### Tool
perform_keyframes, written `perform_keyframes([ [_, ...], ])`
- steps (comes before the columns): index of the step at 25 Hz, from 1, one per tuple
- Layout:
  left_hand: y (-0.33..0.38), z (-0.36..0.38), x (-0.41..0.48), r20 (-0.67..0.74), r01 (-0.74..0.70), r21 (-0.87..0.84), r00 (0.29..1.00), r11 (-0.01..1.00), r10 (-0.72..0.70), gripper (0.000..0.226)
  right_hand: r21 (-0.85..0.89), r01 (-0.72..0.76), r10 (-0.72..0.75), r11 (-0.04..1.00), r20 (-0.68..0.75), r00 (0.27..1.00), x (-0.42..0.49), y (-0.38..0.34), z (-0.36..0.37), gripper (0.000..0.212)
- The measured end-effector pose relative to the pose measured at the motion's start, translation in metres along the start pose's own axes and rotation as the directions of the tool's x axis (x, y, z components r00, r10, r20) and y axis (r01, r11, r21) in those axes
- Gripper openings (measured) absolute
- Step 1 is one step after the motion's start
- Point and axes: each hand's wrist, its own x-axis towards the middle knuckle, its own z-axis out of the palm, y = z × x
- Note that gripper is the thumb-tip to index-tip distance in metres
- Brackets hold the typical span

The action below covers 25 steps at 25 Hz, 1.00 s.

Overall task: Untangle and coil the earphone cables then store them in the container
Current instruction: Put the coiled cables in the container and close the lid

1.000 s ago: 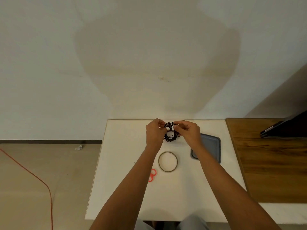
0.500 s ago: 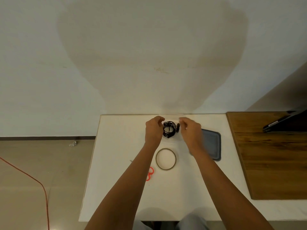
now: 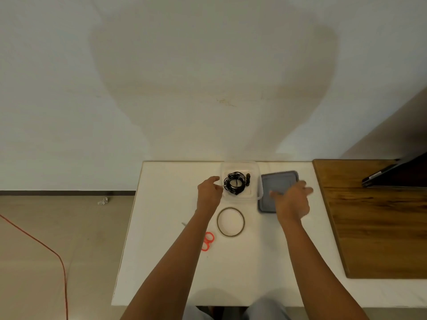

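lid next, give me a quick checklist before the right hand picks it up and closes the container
1. Coiled earphone cable lies inside the clear container: ok.
2. Nothing hangs over the container rim: cannot tell; the plug tip near the left hand sits close to the left wall.
3. Left hand is off the cable: cannot tell; its fingertips are right at the plug.
4. Right hand is open and over the grey lid: ok.
5. Lid lies flat on the table, right beside the container: ok.
6. Tape roll and scissors are out of the lid's path: ok.
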Motion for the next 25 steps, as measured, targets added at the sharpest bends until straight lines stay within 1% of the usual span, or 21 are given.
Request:
perform_keyframes([
  [1,-0.001,0.0,-0.001,0.008,0.007,-0.023,1.0,1.0,-0.007,0.039,0.002,0.132,-0.132,0.991,-0.074,0.989,-0.003,-0.012,-0.005,0.051],
  [2,-0.001,0.0,-0.002,0.01,0.016,-0.046,1.0,0.999,-0.016,0.04,-0.015,0.266,-0.266,0.964,-0.138,0.954,-0.008,-0.024,-0.007,0.037],
  [3,-0.002,0.001,-0.003,0.014,0.027,-0.066,1.0,0.997,-0.026,0.039,-0.025,0.377,-0.376,0.926,-0.167,0.912,-0.016,-0.037,-0.005,0.03],
  [4,-0.003,0.002,-0.005,0.018,0.04,-0.084,0.999,0.996,-0.038,0.038,-0.039,0.461,-0.461,0.887,-0.156,0.874,-0.026,-0.049,-0.001,0.032],
  [6,-0.002,0.004,-0.01,0.024,0.052,-0.126,0.998,0.991,-0.05,0.038,-0.111,0.593,-0.602,0.797,-0.077,0.795,-0.047,-0.068,0.016,0.041],
  [7,-0.003,0.005,-0.011,0.025,0.048,-0.137,0.999,0.989,-0.045,0.038,-0.157,0.643,-0.653,0.749,-0.01,0.758,-0.057,-0.074,0.027,0.042],
  [8,-0.004,0.006,-0.012,0.024,0.038,-0.139,0.999,0.99,-0.035,0.038,-0.162,0.669,-0.665,0.725,0.09,0.742,-0.064,-0.076,0.037,0.042],
  [9,-0.006,0.006,-0.012,0.026,0.033,-0.135,0.999,0.99,-0.03,0.036,-0.113,0.683,-0.659,0.721,0.193,0.727,-0.069,-0.077,0.043,0.04],
  [10,-0.009,0.006,-0.011,0.022,0.036,-0.141,0.999,0.989,-0.033,0.034,-0.027,0.691,-0.667,0.722,0.238,0.706,-0.07,-0.076,0.042,0.036],
  [11,-0.012,0.005,-0.011,0.01,0.047,-0.153,0.999,0.987,-0.046,0.031,0.056,0.692,-0.69,0.72,0.159,0.706,-0.065,-0.073,0.039,0.029],
  [12,-0.014,0.005,-0.011,-0.017,0.052,-0.157,0.998,0.986,-0.056,0.029,0.082,0.681,-0.684,0.728,0.009,0.729,-0.055,-0.067,0.036,0.023],
  [13,-0.014,0.005,-0.01,-0.056,0.045,-0.147,0.997,0.988,-0.054,0.028,0.04,0.631,-0.624,0.775,-0.108,0.774,-0.04,-0.058,0.034,0.022],
  [14,-0.013,0.006,-0.01,-0.095,0.022,-0.128,0.995,0.992,-0.035,0.03,-0.012,0.545,-0.539,0.838,-0.171,0.825,-0.021,-0.049,0.03,0.025],
  [15,-0.011,0.007,-0.01,-0.121,-0.013,-0.098,0.993,0.995,0.002,0.033,-0.022,0.447,-0.446,0.894,-0.133,0.885,-0.004,-0.04,0.026,0.031],
  [16,-0.007,0.008,-0.01,-0.131,-0.054,-0.059,0.99,0.997,0.046,0.036,0.008,0.347,-0.347,0.938,-0.033,0.937,0.01,-0.034,0.025,0.036],
  [17,-0.004,0.011,-0.008,-0.127,-0.086,-0.015,0.988,0.996,0.084,0.04,0.045,0.262,-0.265,0.964,0.088,0.96,0.02,-0.032,0.026,0.04],
  [18,0.0,0.014,-0.005,-0.121,-0.105,0.035,0.987,0.994,0.109,0.044,0.088,0.214,-0.228,0.973,0.202,0.952,0.027,-0.031,0.031,0.043],
  [19,0.003,0.017,-0.001,-0.121,-0.11,0.094,0.985,0.989,0.121,0.047,0.127,0.206,-0.234,0.97,0.263,0.936,0.03,-0.032,0.036,0.045],
  [22,0.008,0.027,0.01,-0.133,-0.079,0.286,0.984,0.955,0.121,0.041,0.195,0.196,-0.244,0.961,0.271,0.931,0.026,-0.036,0.048,0.046],
  [23,0.011,0.029,0.012,-0.135,-0.069,0.321,0.984,0.945,0.117,0.037,0.218,0.165,-0.222,0.962,0.27,0.937,0.026,-0.036,0.051,0.045],
  [25,0.012,0.032,0.017,-0.117,-0.094,0.409,0.981,0.908,0.154,0.031,0.223,0.121,-0.181,0.967,0.274,0.945,0.025,-0.033,0.057,0.046],
])
